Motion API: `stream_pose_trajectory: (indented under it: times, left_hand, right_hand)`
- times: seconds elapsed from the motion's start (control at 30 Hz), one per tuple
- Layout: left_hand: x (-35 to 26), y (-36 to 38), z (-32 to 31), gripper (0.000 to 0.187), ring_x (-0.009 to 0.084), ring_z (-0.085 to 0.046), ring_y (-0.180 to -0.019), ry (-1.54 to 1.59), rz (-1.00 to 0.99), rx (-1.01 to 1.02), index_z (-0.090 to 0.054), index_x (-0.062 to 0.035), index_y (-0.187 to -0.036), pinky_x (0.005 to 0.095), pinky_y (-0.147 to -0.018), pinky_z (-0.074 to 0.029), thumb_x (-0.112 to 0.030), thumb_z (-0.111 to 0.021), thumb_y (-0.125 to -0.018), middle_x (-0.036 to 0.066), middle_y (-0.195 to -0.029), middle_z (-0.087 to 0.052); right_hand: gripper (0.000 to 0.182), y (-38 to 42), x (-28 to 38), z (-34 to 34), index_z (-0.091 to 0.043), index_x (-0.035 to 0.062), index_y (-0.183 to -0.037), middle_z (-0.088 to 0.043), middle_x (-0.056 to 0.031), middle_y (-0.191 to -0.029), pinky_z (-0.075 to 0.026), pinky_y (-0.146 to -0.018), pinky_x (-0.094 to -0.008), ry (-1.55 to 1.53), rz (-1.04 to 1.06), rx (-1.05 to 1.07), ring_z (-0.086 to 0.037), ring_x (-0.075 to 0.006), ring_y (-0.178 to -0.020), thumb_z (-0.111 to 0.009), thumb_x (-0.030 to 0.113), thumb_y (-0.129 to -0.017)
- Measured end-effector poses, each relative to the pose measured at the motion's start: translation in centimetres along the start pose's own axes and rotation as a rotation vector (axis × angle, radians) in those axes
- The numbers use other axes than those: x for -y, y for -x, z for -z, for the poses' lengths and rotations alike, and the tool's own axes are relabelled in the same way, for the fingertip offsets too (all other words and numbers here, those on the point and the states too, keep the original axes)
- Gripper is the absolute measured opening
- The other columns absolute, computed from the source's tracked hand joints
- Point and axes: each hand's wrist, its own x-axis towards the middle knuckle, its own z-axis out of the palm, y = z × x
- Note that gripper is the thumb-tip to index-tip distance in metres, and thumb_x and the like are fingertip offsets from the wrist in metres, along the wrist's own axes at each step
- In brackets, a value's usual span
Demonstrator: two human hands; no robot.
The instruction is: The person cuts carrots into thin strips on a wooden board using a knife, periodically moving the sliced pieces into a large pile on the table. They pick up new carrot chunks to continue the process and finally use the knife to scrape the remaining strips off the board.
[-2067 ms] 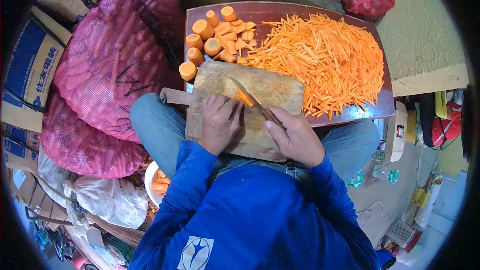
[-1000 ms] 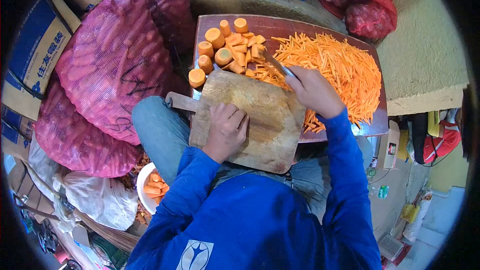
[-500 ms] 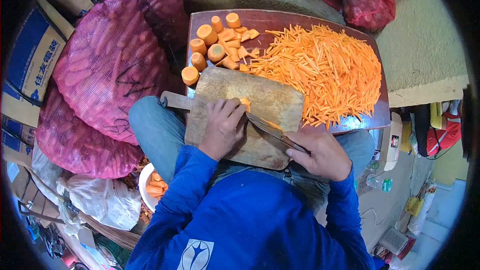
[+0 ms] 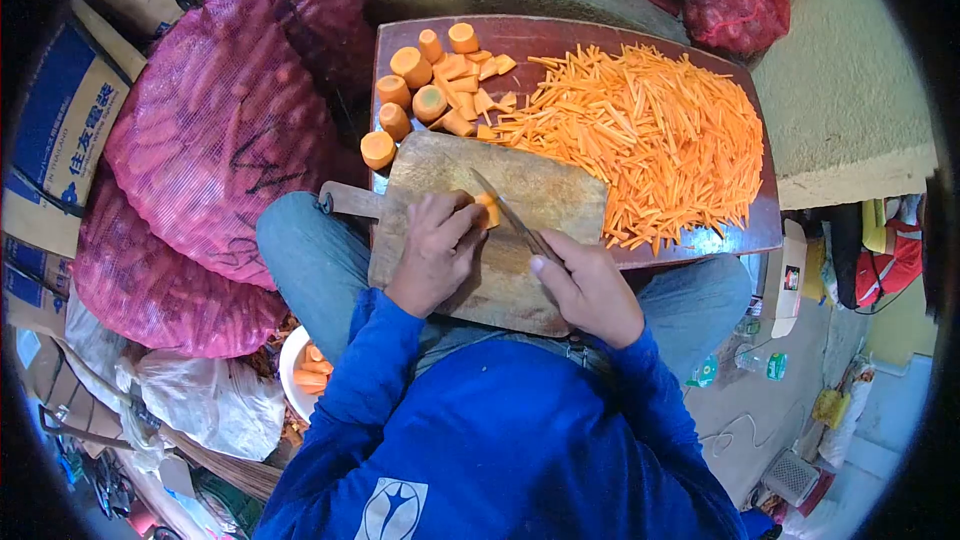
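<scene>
A wooden cutting board (image 4: pixel 520 295) lies across my lap, its far edge against the low table. My left hand (image 4: pixel 437 250) is closed on a small carrot piece (image 4: pixel 487 211) on the board, fingertips curled at its left side. In my right hand (image 4: pixel 588 288) is a knife (image 4: pixel 507 208), gripped by the handle, the blade pointing up and to the left beside the carrot piece. Beyond the board, a heap of carrot strips (image 4: pixel 650 145) covers much of the table, with carrot chunks (image 4: pixel 411 66) and flat offcuts at its left.
The dark red low table (image 4: pixel 560 35) stands in front of me. Pink mesh sacks of carrots (image 4: pixel 215 140) are piled at left, near a white basin (image 4: pixel 290 370) holding carrot pieces. Plastic bottles (image 4: pixel 776 366) and a grater (image 4: pixel 790 478) are on the floor at right.
My right hand has moved left and slightly up, and the knife has swung to a steeper angle, its tip farther up the board. The carrot piece shows more beside my left fingers.
</scene>
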Motion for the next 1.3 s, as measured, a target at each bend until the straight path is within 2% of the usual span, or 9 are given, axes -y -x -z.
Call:
stream_pose_trajectory:
  times: [0.17, 0.27, 0.43, 0.63, 0.8, 1.03, 1.13, 1.23, 1.3]
  left_hand:
    - [-0.2, 0.1, -0.5, 0.038, 0.0366, -0.064, -0.102, -0.044, -0.007, -0.003, -0.076, -0.0030, -0.117, 0.0478, -0.090, -0.050, -0.009, -0.087, -0.081, 0.015, -0.114, -0.069]
    - [-0.3, 0.1, -0.7, 0.030, 0.0334, -0.062, -0.104, -0.063, -0.020, -0.009, -0.075, -0.0040, -0.113, 0.0463, -0.089, -0.046, -0.009, -0.082, -0.084, 0.012, -0.111, -0.067]
    - [-0.4, 0.1, -0.3, 0.050, 0.0341, -0.058, -0.115, -0.240, -0.098, 0.140, -0.073, 0.0003, -0.120, 0.0487, -0.096, -0.044, -0.007, -0.078, -0.071, 0.014, -0.122, -0.064]
    - [0.2, 0.1, -0.6, 0.050, 0.0345, -0.058, -0.114, -0.227, -0.137, 0.110, -0.074, 0.0006, -0.120, 0.0482, -0.099, -0.045, -0.007, -0.078, -0.071, 0.014, -0.123, -0.064]
    - [-0.3, -0.2, -0.5, 0.039, 0.0341, -0.059, -0.110, -0.139, -0.111, 0.060, -0.074, 0.0000, -0.114, 0.0480, -0.095, -0.045, -0.004, -0.076, -0.075, 0.014, -0.118, -0.066]
    - [0.5, 0.2, -0.8, 0.038, 0.0339, -0.059, -0.108, -0.158, -0.116, 0.064, -0.073, -0.0008, -0.110, 0.0476, -0.093, -0.045, -0.004, -0.077, -0.072, 0.013, -0.112, -0.065]
    - [0.2, 0.0, -0.3, 0.040, 0.0344, -0.059, -0.109, -0.119, -0.109, 0.080, -0.073, -0.0005, -0.110, 0.0479, -0.093, -0.045, -0.004, -0.076, -0.070, 0.014, -0.112, -0.065]
    - [0.3, 0.1, -0.2, 0.040, 0.0346, -0.059, -0.109, -0.138, -0.142, 0.056, -0.072, -0.0002, -0.110, 0.0478, -0.094, -0.045, -0.003, -0.076, -0.070, 0.013, -0.112, -0.065]
    - [0.4, 0.3, -0.2, 0.040, 0.0348, -0.059, -0.110, -0.143, -0.124, 0.065, -0.072, 0.0000, -0.110, 0.0478, -0.094, -0.045, -0.003, -0.075, -0.070, 0.014, -0.112, -0.065]
  right_hand:
    - [0.033, -0.9, 0.3, 0.0, -0.064, -0.0021, -0.132, -0.070, -0.0314, -0.101, -0.056, -0.079, -0.0515, 0.014, 0.015, 0.013, -0.070, -0.0521, -0.093, -0.065, 0.018, -0.106]
    - [0.035, -0.1, 0.0, 0.0, -0.063, -0.0009, -0.135, -0.071, -0.0310, -0.103, -0.056, -0.079, -0.0530, 0.071, 0.060, 0.005, -0.070, -0.0524, -0.094, -0.065, 0.019, -0.106]
    - [0.040, 2.2, 0.1, 0.2, -0.057, 0.0023, -0.142, -0.072, -0.0297, -0.105, -0.058, -0.080, -0.0555, 0.243, 0.088, 0.047, -0.070, -0.0523, -0.096, -0.063, 0.019, -0.106]
    - [0.037, 1.6, 1.3, 0.5, -0.054, 0.0021, -0.137, -0.073, -0.0294, -0.099, -0.056, -0.075, -0.0594, 0.249, -0.065, 0.148, -0.071, -0.0524, -0.090, -0.062, 0.022, -0.107]
    - [0.035, -1.4, -0.3, -0.1, -0.055, 0.0021, -0.135, -0.071, -0.0321, -0.091, -0.054, -0.073, -0.0628, 0.301, 0.082, 0.104, -0.070, -0.0547, -0.085, -0.061, 0.022, -0.107]
    - [0.036, 0.4, 1.1, -0.4, -0.055, 0.0008, -0.133, -0.071, -0.0321, -0.092, -0.053, -0.074, -0.0639, 0.235, -0.008, 0.124, -0.070, -0.0547, -0.087, -0.061, 0.024, -0.107]
    - [0.037, -0.6, 0.8, -0.7, -0.055, 0.0009, -0.134, -0.072, -0.0320, -0.092, -0.053, -0.074, -0.0647, 0.317, -0.040, 0.152, -0.070, -0.0547, -0.087, -0.061, 0.026, -0.108]
    - [0.036, -0.6, 0.8, -0.3, -0.055, 0.0008, -0.133, -0.072, -0.0324, -0.094, -0.053, -0.074, -0.0646, 0.307, 0.084, 0.114, -0.070, -0.0548, -0.087, -0.060, 0.026, -0.108]
    - [0.035, 0.4, 2.0, 0.4, -0.055, 0.0006, -0.131, -0.072, -0.0330, -0.096, -0.053, -0.075, -0.0640, 0.246, -0.061, 0.184, -0.070, -0.0554, -0.087, -0.060, 0.027, -0.108]
